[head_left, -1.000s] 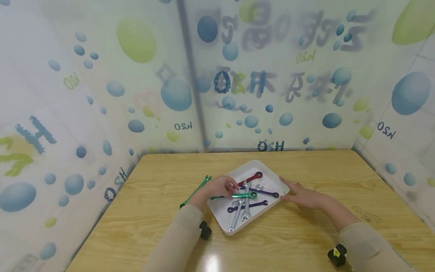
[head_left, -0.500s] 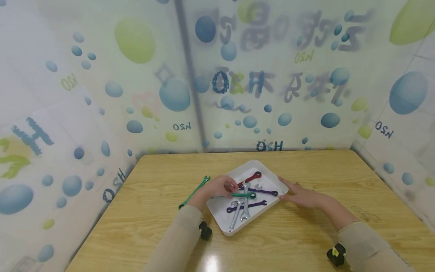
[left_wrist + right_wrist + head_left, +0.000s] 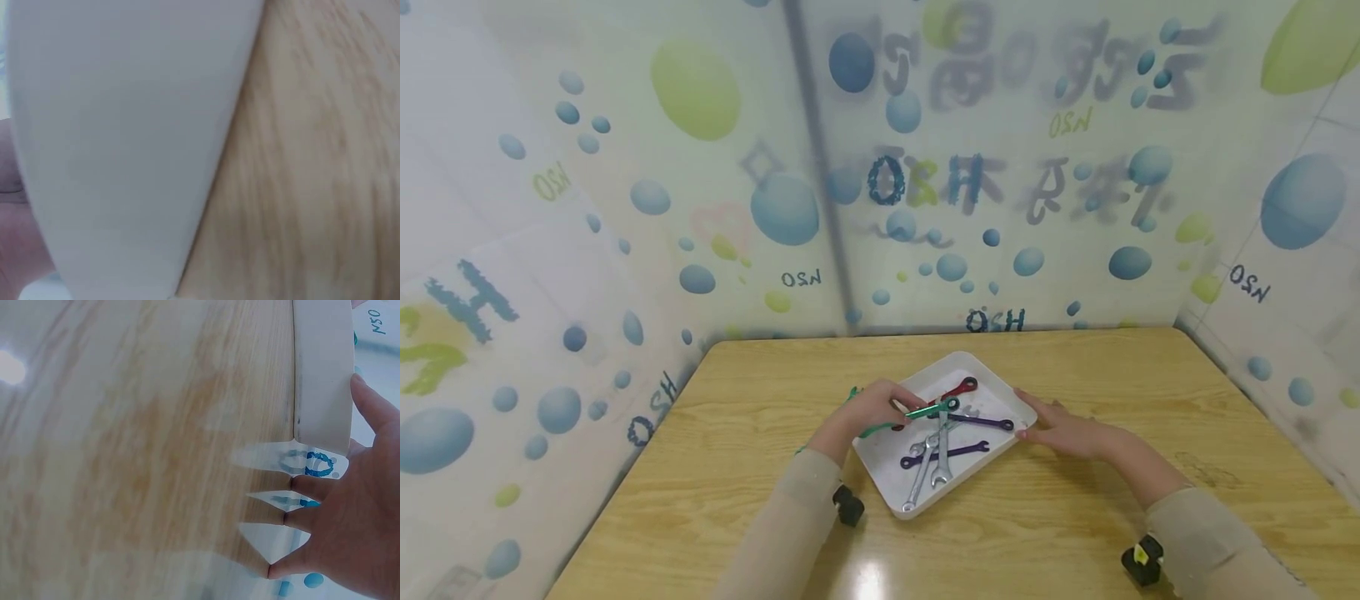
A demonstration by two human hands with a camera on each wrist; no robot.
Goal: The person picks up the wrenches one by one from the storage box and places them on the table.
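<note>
My left hand (image 3: 874, 407) pinches a green ratcheting wrench (image 3: 934, 408) above a white tray (image 3: 883, 479); the wrench's ring end points right. Inside the tray lie a red wrench (image 3: 961, 387), a purple wrench (image 3: 981, 422), a second purple wrench (image 3: 966, 451) and silver wrenches (image 3: 942, 458), some crossing each other. My right hand (image 3: 1067, 429) touches the tray's right corner, its fingers spread, as the right wrist view shows beside the tray wall (image 3: 322, 375). The tray's side (image 3: 125, 144) fills much of the left wrist view and hides what the left hand holds.
Another green wrench (image 3: 853, 392) lies on the wooden table (image 3: 760, 400) left of the tray, mostly covered by the left hand and wrist. A bubble-patterned curtain (image 3: 925, 250) stands behind the table and along both sides.
My left hand has lifted the green wrench, whose ring end has risen and tilted up. The right hand and the tray have stayed in place.
</note>
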